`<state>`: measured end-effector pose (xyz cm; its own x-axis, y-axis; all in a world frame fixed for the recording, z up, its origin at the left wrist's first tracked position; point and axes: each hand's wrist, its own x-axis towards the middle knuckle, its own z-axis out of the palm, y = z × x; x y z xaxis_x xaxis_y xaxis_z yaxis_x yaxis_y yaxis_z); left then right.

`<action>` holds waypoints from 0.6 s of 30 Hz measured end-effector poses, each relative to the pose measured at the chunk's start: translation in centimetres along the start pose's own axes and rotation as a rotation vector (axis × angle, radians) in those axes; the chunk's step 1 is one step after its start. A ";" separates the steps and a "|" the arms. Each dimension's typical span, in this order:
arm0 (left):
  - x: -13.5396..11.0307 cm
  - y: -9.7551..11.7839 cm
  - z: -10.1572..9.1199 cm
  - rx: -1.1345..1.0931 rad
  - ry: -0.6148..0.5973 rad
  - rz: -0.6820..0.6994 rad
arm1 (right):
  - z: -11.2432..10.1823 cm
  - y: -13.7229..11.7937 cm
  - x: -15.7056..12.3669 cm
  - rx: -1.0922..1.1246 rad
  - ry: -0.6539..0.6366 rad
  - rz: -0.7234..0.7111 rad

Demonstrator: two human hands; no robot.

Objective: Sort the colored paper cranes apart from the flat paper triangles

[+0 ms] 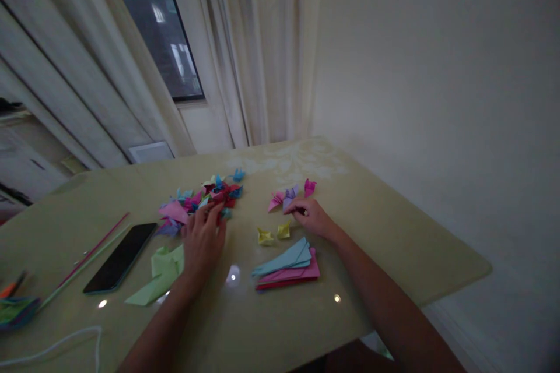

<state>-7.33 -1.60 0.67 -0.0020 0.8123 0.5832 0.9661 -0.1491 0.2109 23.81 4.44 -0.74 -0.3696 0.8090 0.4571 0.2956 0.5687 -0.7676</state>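
My left hand (202, 239) reaches into a heap of small folded paper pieces (205, 195) in pink, blue, red and purple, its fingertips touching the near edge of the heap. My right hand (311, 215) rests on the table with fingers curled on a purple folded piece (289, 194), beside two pink ones (310, 186). Two small yellow folded pieces (273, 234) lie between my hands. A stack of folded blue, pink and red paper (289, 265) sits just in front of my right wrist.
A pale green table (394, 233) meets a white wall on the right and curtains at the back. A black phone (121, 256), thin pink and green sticks (94, 250), light green paper (160, 274), a white cable (56, 344) and more coloured paper at the left edge (15, 309).
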 end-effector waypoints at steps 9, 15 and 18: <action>1.7 -4.6 -0.6 0.024 0.168 -0.041 | 0.2 -0.6 -0.1 0.013 -0.004 -0.013; -0.9 2.0 -0.5 -0.367 0.262 0.400 | 1.4 -3.9 -0.2 0.135 -0.018 -0.104; -2.6 5.0 -0.1 -0.492 0.166 0.502 | 2.3 -5.6 -0.3 0.149 -0.113 -0.199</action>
<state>-2.56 -4.55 0.31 0.3345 0.4884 0.8060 0.6325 -0.7504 0.1922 20.25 0.71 2.37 -0.5056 0.6572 0.5590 0.0779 0.6800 -0.7290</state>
